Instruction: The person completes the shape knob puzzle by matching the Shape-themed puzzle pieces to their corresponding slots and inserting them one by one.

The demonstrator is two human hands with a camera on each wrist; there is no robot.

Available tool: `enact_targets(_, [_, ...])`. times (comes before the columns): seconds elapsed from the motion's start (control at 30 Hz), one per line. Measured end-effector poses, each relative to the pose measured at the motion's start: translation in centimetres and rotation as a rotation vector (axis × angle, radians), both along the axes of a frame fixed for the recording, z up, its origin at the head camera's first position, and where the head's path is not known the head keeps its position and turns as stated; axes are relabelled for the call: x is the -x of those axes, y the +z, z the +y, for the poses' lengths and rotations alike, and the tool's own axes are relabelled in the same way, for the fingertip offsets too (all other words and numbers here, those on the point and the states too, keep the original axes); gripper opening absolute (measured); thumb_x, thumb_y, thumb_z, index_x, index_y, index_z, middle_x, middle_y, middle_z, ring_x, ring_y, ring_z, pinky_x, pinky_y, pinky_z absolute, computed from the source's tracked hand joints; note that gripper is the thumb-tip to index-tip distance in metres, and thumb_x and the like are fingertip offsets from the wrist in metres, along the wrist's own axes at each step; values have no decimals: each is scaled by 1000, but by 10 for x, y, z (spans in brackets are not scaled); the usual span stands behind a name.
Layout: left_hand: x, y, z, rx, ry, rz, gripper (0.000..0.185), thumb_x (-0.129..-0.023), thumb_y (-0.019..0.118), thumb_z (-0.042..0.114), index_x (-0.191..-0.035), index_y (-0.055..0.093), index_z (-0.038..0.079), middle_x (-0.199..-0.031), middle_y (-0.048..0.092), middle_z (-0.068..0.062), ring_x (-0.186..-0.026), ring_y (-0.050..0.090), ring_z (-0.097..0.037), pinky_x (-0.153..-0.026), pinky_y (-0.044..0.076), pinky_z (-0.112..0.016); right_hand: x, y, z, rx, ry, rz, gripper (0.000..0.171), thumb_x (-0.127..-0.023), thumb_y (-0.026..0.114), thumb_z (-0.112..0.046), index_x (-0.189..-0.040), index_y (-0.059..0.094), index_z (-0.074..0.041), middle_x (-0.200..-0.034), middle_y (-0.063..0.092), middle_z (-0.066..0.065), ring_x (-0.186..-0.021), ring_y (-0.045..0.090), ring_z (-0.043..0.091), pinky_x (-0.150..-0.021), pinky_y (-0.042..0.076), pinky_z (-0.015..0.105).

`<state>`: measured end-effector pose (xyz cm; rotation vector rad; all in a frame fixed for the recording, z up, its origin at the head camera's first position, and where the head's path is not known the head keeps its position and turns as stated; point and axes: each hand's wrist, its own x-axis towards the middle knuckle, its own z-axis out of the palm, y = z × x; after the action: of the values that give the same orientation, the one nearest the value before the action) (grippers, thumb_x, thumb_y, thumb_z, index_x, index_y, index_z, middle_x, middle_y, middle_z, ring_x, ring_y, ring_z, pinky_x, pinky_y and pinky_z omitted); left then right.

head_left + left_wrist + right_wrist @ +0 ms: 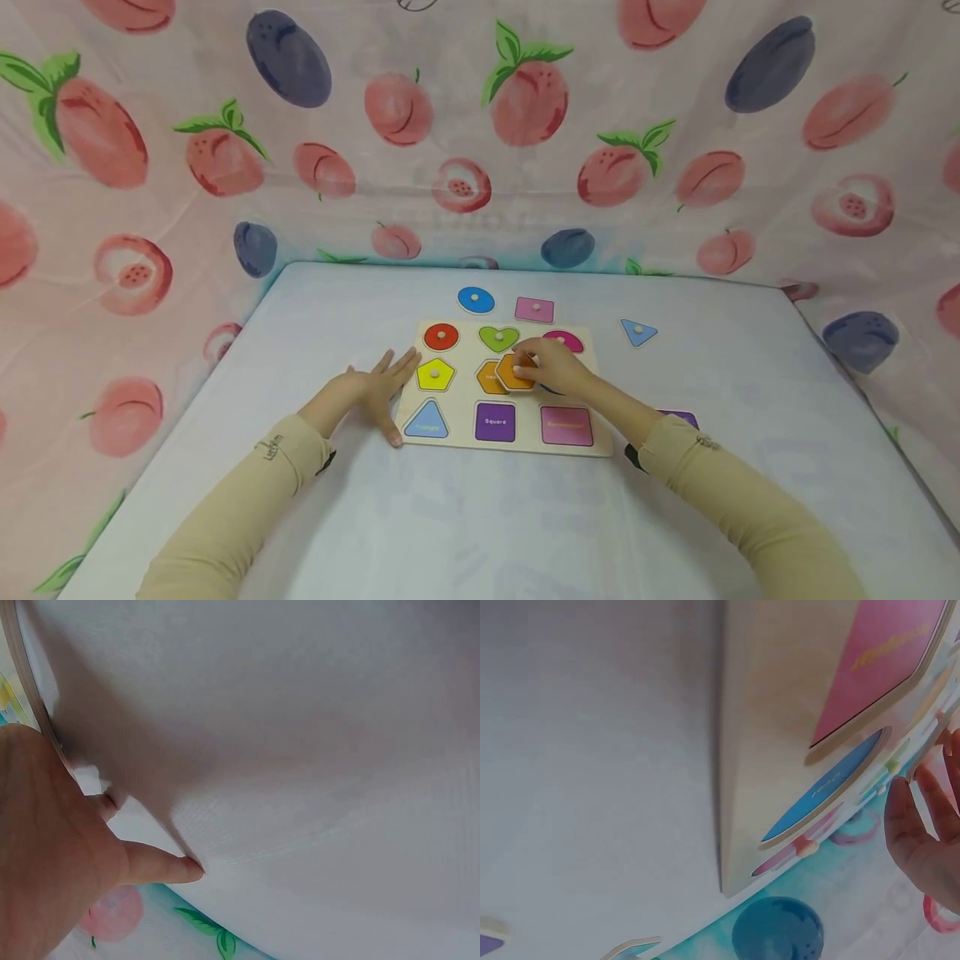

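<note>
While the left hand lies flat with fingers straight against the 9 o'clock edge of the wooden puzzle board, holding nothing, the right hand pinches the knob of the orange hexagon piece and holds it over the board's centre. The piece sits slightly toward 3 o'clock of its orange recess — overlapping it, tilted, not seated.

Already in the board: a red circle at 11 o'clock, a green heart at 12 o'clock, a yellow pentagon at 9 o'clock and a magenta oval at 1 o'clock. Open recesses at 6 o'clock show a blue triangle, a purple square and a pink rectangle. Loose on the white table, beyond the board's 12 o'clock edge, lie a blue circle piece and a pink rectangle piece; a blue triangle piece lies at 2 o'clock, well apart.

Likely faults, as a judgement: the hexagon's corners may not match the recess, so the piece could ride up on the rim and jam; a sideways push could slide the board — unless the flat hand checks it; and the pinch on the small knob could slip.
</note>
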<state>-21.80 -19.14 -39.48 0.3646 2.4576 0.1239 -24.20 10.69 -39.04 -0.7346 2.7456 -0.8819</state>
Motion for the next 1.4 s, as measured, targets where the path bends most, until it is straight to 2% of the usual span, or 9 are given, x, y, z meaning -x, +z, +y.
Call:
enact_targets(0.17, [0,-3,-3,-12,7,0,139,-56,85,52,-152,-10,17,-159,-19,-4,-145,-15,-37,-97,4,-80,4,-2,-12,-19,29,1,6,-88,66,-12,-86,67,-6,-100,69,9,-96,58,24,-92,50,39])
enact_targets(0.43, [1,-1,-4,-25,9,1,139,-56,85,51,-151,-11,19,-159,-19,-3,-145,-16,-35,-99,2,-79,9,-10,-25,-44,43,-18,6,-88,66,-13,-87,68,-8,-86,64,4,-86,53,19,-81,50,29])
enact_targets(0.7, [1,2,-2,-40,14,4,139,-56,86,50,-152,-10,18,-159,-19,-4,-145,-16,-36,-98,1,-80,13,-12,-32,-86,43,4,6,-87,67,-15,-85,68,-9,-86,66,3,-86,54,18,-83,50,30])
enact_targets(0.8, [1,2,-1,-39,13,0,139,-56,86,49,-152,-10,17,-158,-19,-5,-144,-16,-37,-98,2,-80,12,-13,-34,-79,32,-12,6,-87,67,-14,-84,68,-9,-85,65,3,-86,53,18,-81,50,29])
enact_targets(1.0, [1,-1,-1,-27,8,-2,139,-55,86,51,-152,-8,16,-159,-16,-6,-145,-14,-38,-96,3,-81,8,-17,-37,-75,10,-7,5,-86,68,-13,-82,68,-10,-88,67,2,-90,54,18,-85,52,30])
enact_targets(1.2, [1,0,-1,-35,13,-18,140,-55,85,52,-152,-10,19,-159,-18,-4,-145,-17,-36,-98,-1,-80,8,-18,-40,-89,-29,-25,7,-85,69,-12,-78,68,-10,-86,67,2,-87,54,17,-80,53,27])
enact_targets(1.4, [-3,-1,-1,-62,24,6,138,-55,87,48,-152,-7,16,-159,-15,-6,-145,-14,-38,-97,1,-81,9,-15,-41,-94,-20,-38,12,-84,69,-12,-74,65,-10,-87,67,4,-90,55,19,-81,53,28])
